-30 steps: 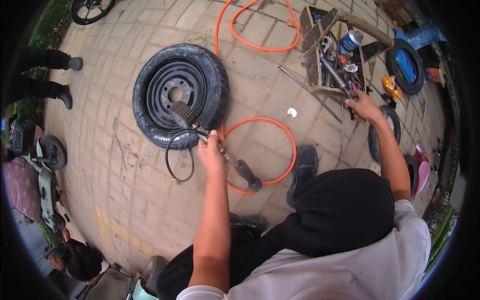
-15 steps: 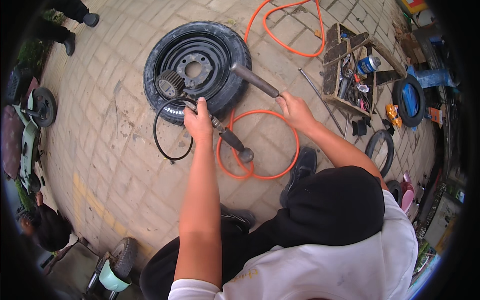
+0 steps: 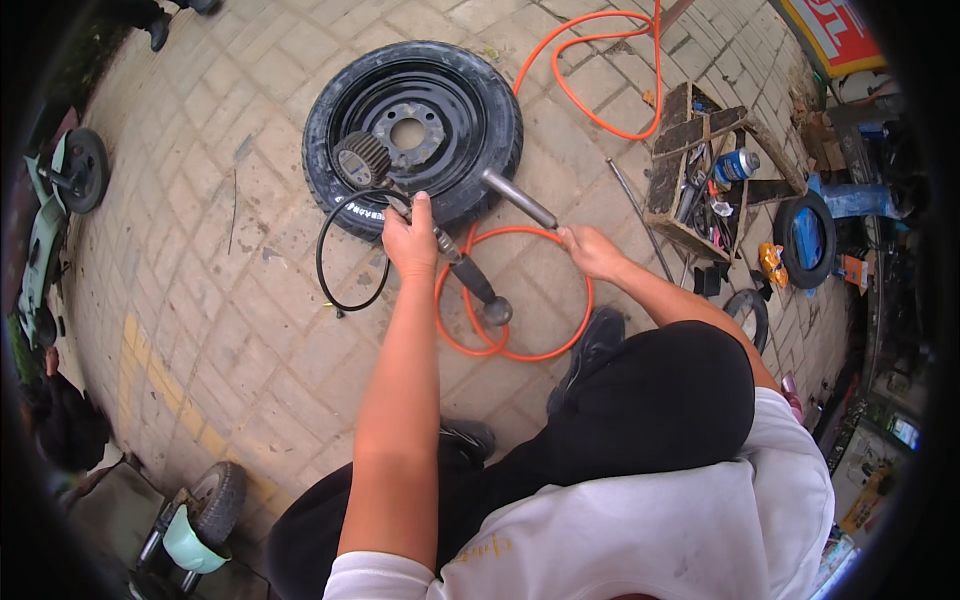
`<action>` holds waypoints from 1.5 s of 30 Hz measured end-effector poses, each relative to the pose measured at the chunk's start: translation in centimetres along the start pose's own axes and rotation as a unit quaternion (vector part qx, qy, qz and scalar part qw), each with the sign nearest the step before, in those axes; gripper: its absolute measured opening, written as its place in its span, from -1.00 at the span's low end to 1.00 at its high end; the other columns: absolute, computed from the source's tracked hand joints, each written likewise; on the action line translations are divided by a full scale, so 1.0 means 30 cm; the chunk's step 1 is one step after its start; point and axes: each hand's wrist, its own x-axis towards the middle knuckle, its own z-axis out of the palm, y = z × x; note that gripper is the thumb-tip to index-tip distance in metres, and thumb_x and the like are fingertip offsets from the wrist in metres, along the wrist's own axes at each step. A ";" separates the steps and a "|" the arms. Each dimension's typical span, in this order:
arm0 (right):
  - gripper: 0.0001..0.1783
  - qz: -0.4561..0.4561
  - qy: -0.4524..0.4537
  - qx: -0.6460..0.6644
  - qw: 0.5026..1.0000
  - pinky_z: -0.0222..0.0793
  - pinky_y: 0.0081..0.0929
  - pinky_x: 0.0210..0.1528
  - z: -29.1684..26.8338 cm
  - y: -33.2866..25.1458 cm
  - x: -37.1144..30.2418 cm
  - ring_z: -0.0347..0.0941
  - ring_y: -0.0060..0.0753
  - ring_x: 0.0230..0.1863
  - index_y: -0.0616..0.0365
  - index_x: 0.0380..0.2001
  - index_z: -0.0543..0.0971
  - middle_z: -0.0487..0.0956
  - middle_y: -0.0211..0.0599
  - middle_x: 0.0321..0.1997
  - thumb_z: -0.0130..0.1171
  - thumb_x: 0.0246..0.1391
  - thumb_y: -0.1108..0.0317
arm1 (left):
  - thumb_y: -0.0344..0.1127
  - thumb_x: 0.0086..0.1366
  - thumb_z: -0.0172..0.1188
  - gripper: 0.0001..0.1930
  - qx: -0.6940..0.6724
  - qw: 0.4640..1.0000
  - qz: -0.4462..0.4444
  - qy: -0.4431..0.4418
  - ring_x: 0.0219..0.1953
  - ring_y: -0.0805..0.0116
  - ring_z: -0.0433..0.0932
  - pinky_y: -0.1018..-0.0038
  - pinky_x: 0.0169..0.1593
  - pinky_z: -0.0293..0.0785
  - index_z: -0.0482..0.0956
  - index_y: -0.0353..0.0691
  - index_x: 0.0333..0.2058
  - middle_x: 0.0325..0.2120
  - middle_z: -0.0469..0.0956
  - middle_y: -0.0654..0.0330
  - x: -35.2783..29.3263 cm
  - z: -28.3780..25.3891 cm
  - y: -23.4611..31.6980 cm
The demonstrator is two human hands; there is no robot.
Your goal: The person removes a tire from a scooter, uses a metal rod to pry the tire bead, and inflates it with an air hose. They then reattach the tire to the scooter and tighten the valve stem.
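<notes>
A black wheel with its tyre [image 3: 507,115] lies flat on the paving in front of me. My left hand [image 3: 411,242] is wrapped round the grip of a tyre inflator [image 3: 364,160], whose round ribbed gauge sits over the wheel's near left side. From it a thin black hose [image 3: 322,272] curves down to the left. My right hand [image 3: 590,252] is closed round the near end of a thick metal bar [image 3: 520,198]. The bar's far end reaches the tyre's near right edge. An orange air hose [image 3: 591,285] lies in loops below the inflator.
A wooden tool box [image 3: 665,205] with a blue can [image 3: 737,165] stands to the right, beside a long rod [image 3: 637,210]. Beyond it lies a small tyre [image 3: 806,240]. Parked scooters line the left, one with a wheel [image 3: 85,170]. My shoes are close below the hose.
My right hand has brought the bar's far end lower, to the tyre's near right edge. The left hand keeps its hold on the inflator. The whole view has shifted slightly.
</notes>
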 end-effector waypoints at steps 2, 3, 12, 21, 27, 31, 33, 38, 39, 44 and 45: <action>-0.54 -0.040 0.133 0.067 0.988 0.29 -0.32 -0.37 0.012 0.020 -0.007 0.32 -0.30 -0.53 0.26 -0.47 0.43 0.36 -0.11 -0.60 -0.14 0.37 0.09 | 0.02 0.18 0.26 -0.53 -0.024 0.996 0.084 0.027 -0.38 0.08 0.55 0.28 -0.17 0.44 0.57 -0.39 -0.32 -0.45 0.59 -0.01 -0.009 -0.004 0.010; -0.54 -0.119 0.185 0.098 0.970 0.29 -0.34 -0.38 -0.038 0.009 -0.004 0.31 -0.32 -0.53 0.27 -0.46 0.43 0.36 -0.15 -0.60 -0.14 0.38 0.09 | 0.02 0.18 0.26 -0.54 -0.031 0.998 0.050 0.032 -0.39 0.10 0.55 0.29 -0.18 0.44 0.57 -0.38 -0.31 -0.46 0.60 0.00 -0.001 -0.003 0.017; -0.51 -0.246 0.313 0.196 0.896 0.25 -0.32 -0.49 -0.052 -0.042 -0.030 0.27 -0.32 -0.62 0.20 -0.49 0.38 0.34 -0.22 -0.64 -0.18 0.39 0.03 | 0.00 0.18 0.26 -0.58 -0.030 1.000 -0.003 -0.003 -0.34 0.10 0.61 0.29 -0.15 0.46 0.59 -0.33 -0.29 -0.40 0.65 0.04 -0.025 -0.001 0.015; -0.46 -0.317 0.345 0.348 0.812 -0.02 -0.52 -0.57 -0.581 -0.084 -0.083 -0.02 -0.64 -0.63 0.13 -0.52 0.26 0.11 -0.55 -0.65 -0.25 0.41 -0.07 | -0.04 0.20 0.24 -0.60 -0.013 0.999 -0.030 -0.042 -0.11 -0.05 0.57 0.26 0.15 0.32 0.63 -0.32 -0.22 -0.23 0.63 -0.05 -0.028 0.010 0.021; -0.51 -0.148 0.262 0.159 0.940 0.22 -0.34 -0.38 0.017 0.037 0.012 0.29 -0.35 -0.50 0.21 -0.46 0.38 0.33 -0.20 -0.59 -0.16 0.36 0.00 | -0.04 0.17 0.25 -0.61 0.010 0.999 -0.005 -0.030 -0.01 -0.03 0.54 0.26 0.15 0.35 0.64 -0.27 -0.22 -0.13 0.60 -0.01 -0.031 0.008 0.022; -0.64 -0.108 0.270 0.099 0.952 0.18 -0.50 -0.42 -0.050 0.096 0.039 0.27 -0.54 -0.51 0.12 -0.47 0.35 0.32 -0.49 -0.59 -0.13 0.38 0.14 | -0.02 0.16 0.26 -0.59 -0.006 1.000 0.010 -0.024 0.04 -0.13 0.47 0.21 0.17 0.31 0.63 -0.29 -0.22 -0.17 0.61 -0.07 -0.034 0.010 0.006; -0.49 -0.183 0.271 0.257 0.909 0.13 -0.56 -0.51 -0.326 -0.010 0.010 0.14 -0.60 -0.57 0.15 -0.46 0.33 0.25 -0.53 -0.59 -0.16 0.39 -0.07 | -0.03 0.17 0.26 -0.59 -0.023 0.999 0.027 -0.022 0.03 -0.17 0.46 0.20 0.20 0.28 0.62 -0.32 -0.23 -0.16 0.59 -0.12 -0.030 0.014 0.000; -0.48 -0.499 0.365 0.466 0.633 -0.03 -0.58 -0.59 -0.394 -0.154 -0.021 -0.05 -0.62 -0.67 0.12 -0.44 0.26 0.07 -0.50 -0.67 -0.15 0.36 -0.14 | -0.03 0.16 0.26 -0.60 0.026 0.999 0.021 -0.029 0.03 -0.21 0.45 0.17 0.24 0.24 0.61 -0.30 -0.24 -0.18 0.58 -0.16 -0.018 0.011 0.018; -0.52 -0.491 0.348 0.427 0.675 0.05 -0.48 -0.48 -0.236 -0.117 0.032 0.06 -0.44 -0.56 0.14 -0.35 0.31 0.17 -0.36 -0.53 -0.14 0.35 -0.11 | -0.03 0.16 0.26 -0.60 0.026 0.999 0.019 -0.030 0.03 -0.21 0.45 0.17 0.25 0.24 0.61 -0.30 -0.25 -0.18 0.59 -0.16 -0.013 0.010 0.027; -0.53 -0.036 0.143 0.005 0.989 0.37 -0.08 -0.03 -0.037 0.083 0.054 0.49 0.26 -0.08 0.24 0.01 0.50 0.52 0.21 0.02 -0.11 0.35 0.05 | -0.02 0.16 0.26 -0.61 0.000 0.999 0.037 -0.016 0.02 -0.15 0.47 0.16 0.30 0.20 0.61 -0.27 -0.24 -0.22 0.63 -0.02 -0.013 0.013 0.055; -0.56 -0.120 0.219 0.043 0.967 0.26 -0.26 -0.28 -0.138 0.071 0.039 0.38 -0.07 -0.31 0.20 -0.24 0.45 0.43 -0.09 -0.30 -0.13 0.37 -0.01 | -0.02 0.15 0.26 -0.60 0.028 0.999 -0.006 -0.044 0.02 -0.13 0.47 0.16 0.30 0.20 0.61 -0.27 -0.25 -0.22 0.64 0.00 -0.009 0.022 0.054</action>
